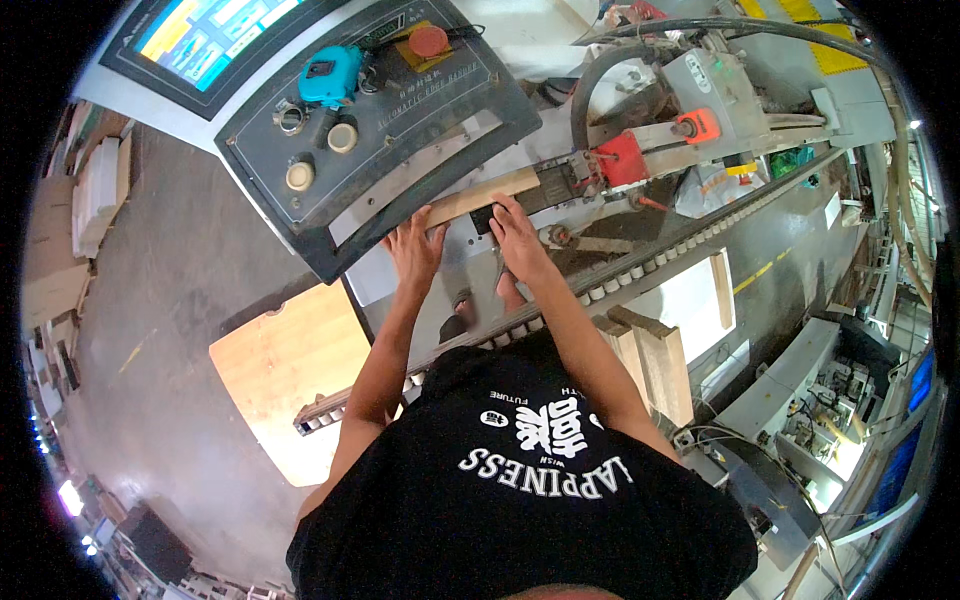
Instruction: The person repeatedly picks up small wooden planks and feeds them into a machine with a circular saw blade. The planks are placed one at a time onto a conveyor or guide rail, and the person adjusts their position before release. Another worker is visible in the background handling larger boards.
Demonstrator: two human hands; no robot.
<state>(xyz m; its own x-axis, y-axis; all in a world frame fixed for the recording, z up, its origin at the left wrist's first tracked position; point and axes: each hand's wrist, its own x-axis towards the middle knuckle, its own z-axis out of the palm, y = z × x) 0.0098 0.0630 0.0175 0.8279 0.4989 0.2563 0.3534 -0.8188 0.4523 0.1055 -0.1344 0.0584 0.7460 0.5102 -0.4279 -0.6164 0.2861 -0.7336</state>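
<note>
A: Status at the machine, near to far?

B: Nearest the person, a stack of wooden strips sits at the near right edge of the machine bed, not fed yet by the look of it. A wide wooden board lies low at the near left, off the bed, beside the roller conveyor.

A: Hands?

B: Both on the bed, palms down, fingers spread flat. Left hand presses the near end of the wooden strip. Right hand lies just beside it, fingertips at the strip's edge next to a dark block. Neither hand is curled around anything.

A: Strip position?

B: Lies angled along the far edge of the bed, far end touching the red guide block at the feed head. My read: it's only entering, most of its length is not yet into the head.

A: Beyond that?

B: Control panel at the far left with red stop button, teal pendant and touchscreen. Nobody touches them.

A: Progress?

B: Judging by the stack, early: one strip at the infeed, several left.
</note>
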